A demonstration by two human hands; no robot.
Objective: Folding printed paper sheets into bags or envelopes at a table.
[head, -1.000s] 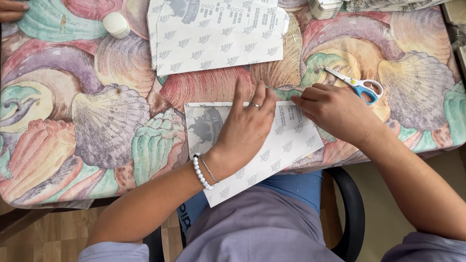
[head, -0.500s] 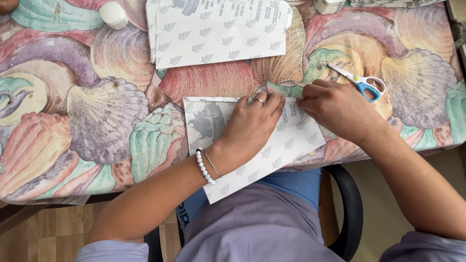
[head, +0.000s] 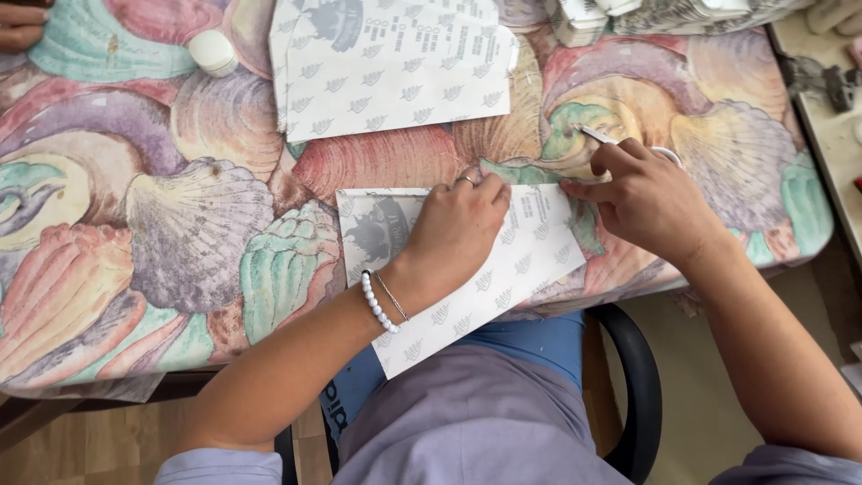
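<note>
White printed paper (head: 503, 269) lies at the near edge of the shell-patterned tablecloth (head: 180, 251), its lower corner hanging off over your lap, and your left hand (head: 458, 229) presses it flat, fingers curled down onto the sheet rather than spread as they were a second ago. Your right hand (head: 651, 202) has left the paper's right edge and closed over the scissors (head: 597, 136) — a moment back they lay free beside it, now only the blade tip and a bit of handle show. So the sheet is pinned and the cutting tool is in your grasp. A second sheet (head: 395, 63) lies further up the table.
</note>
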